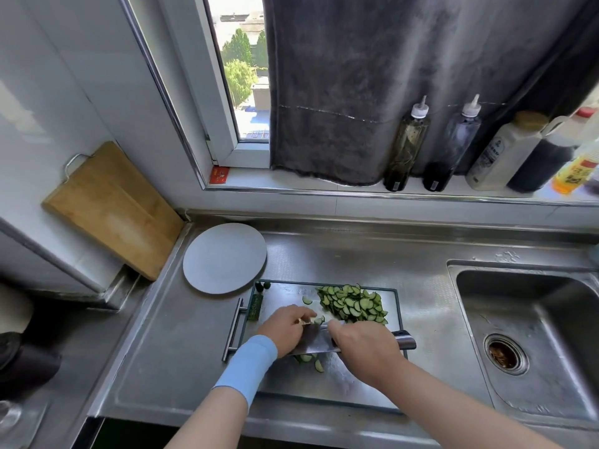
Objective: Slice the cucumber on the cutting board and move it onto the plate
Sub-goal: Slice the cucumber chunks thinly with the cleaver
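A steel cutting board [350, 380] with a bar handle lies on the counter. A heap of thin half-round cucumber slices [351, 303] covers its far right part. My right hand [366, 346] grips a cleaver [316, 341] by its handle, blade lying across the board's middle. My left hand [285, 328], with a blue wristband, has its fingers curled at the blade's far side, touching a few slices; what lies under them is hidden. Loose slices [311, 359] show below the blade. The grey round plate [223, 259] sits beyond the board's left corner with nothing on it.
Cucumber ends [262, 286] and a dark peel strip [256, 306] lie at the board's left edge. A sink [531, 338] opens to the right. A wooden board [110, 205] leans on the left wall. Several bottles [405, 147] stand on the sill.
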The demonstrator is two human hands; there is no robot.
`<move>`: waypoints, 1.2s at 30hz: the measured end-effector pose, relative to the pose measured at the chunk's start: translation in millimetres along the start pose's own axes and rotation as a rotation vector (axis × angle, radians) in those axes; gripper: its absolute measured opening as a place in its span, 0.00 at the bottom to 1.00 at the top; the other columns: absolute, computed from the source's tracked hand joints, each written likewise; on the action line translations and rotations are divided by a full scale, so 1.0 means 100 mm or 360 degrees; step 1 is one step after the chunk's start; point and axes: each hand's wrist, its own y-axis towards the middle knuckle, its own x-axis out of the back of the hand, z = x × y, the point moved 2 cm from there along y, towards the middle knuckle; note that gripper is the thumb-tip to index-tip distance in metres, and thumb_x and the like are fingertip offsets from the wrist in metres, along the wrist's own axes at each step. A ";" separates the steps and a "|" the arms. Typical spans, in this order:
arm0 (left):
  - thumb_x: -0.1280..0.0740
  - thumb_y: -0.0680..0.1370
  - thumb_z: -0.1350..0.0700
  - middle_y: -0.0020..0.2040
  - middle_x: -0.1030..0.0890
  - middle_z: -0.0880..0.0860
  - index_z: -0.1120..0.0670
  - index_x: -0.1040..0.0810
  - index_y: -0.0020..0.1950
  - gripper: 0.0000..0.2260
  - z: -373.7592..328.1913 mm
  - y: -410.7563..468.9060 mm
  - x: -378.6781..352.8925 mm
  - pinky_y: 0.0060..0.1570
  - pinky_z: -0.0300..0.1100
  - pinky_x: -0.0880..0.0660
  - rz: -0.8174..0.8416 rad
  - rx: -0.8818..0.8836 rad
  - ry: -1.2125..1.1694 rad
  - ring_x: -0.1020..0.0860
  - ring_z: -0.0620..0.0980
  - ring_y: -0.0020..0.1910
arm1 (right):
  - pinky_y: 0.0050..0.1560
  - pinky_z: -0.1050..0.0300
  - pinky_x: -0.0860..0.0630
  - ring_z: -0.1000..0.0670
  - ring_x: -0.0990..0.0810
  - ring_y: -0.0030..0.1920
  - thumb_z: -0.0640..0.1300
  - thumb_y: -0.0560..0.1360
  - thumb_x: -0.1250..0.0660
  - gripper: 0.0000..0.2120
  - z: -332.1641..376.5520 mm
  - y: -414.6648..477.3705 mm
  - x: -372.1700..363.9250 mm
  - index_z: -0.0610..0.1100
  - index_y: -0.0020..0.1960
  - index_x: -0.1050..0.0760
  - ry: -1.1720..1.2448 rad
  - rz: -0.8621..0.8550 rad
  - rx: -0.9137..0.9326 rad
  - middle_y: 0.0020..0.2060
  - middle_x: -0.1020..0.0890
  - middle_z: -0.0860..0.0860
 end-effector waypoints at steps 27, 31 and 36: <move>0.40 0.75 0.67 0.50 0.27 0.47 0.52 0.24 0.49 0.12 0.53 -0.45 0.13 0.49 0.42 0.30 -0.1500 0.0277 -0.0430 0.26 0.52 0.50 | 0.46 0.52 0.25 0.49 0.21 0.44 0.54 0.79 0.40 0.08 0.21 -0.32 -0.25 0.51 0.49 0.24 0.1239 0.0617 -0.0407 0.44 0.19 0.51; 0.41 0.77 0.64 0.57 0.27 0.48 0.50 0.26 0.55 0.13 0.56 -0.46 -0.15 0.50 0.40 0.31 -0.1084 0.0326 -0.0240 0.26 0.49 0.51 | 0.51 0.51 0.25 0.49 0.21 0.48 0.53 0.81 0.40 0.07 0.26 -0.40 -0.44 0.54 0.53 0.25 0.1192 0.0660 -0.0411 0.48 0.19 0.52; 0.43 0.77 0.64 0.70 0.35 0.52 0.52 0.32 0.69 0.21 0.48 -0.33 -0.28 0.57 0.42 0.29 -0.0991 0.0426 -0.0194 0.29 0.54 0.64 | 0.45 0.54 0.26 0.50 0.21 0.45 0.53 0.82 0.42 0.04 0.03 -0.46 -0.52 0.58 0.52 0.28 0.1150 0.0575 -0.0538 0.44 0.18 0.55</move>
